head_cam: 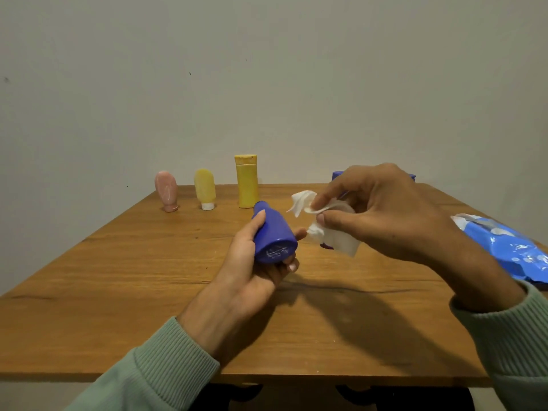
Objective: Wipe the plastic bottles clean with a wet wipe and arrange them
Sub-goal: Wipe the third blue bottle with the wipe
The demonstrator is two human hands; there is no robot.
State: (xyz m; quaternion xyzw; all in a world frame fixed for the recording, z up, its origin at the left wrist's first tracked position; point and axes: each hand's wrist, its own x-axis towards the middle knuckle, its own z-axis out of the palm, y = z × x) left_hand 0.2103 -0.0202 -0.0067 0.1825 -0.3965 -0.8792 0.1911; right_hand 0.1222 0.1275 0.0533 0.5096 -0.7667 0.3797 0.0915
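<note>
Our left hand [252, 262] grips the bottle [274, 232], base toward us; our right hand [382, 212] pinches the wipe [332, 229] just beside it. That loose wipe could slip mid-rub.

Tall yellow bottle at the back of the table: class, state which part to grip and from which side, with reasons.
Probably mid-body, from the near side. The tall yellow bottle stands upright with straight sides; the wall is behind it, and the small yellow bottle stands apart, leaving finger room.
</note>
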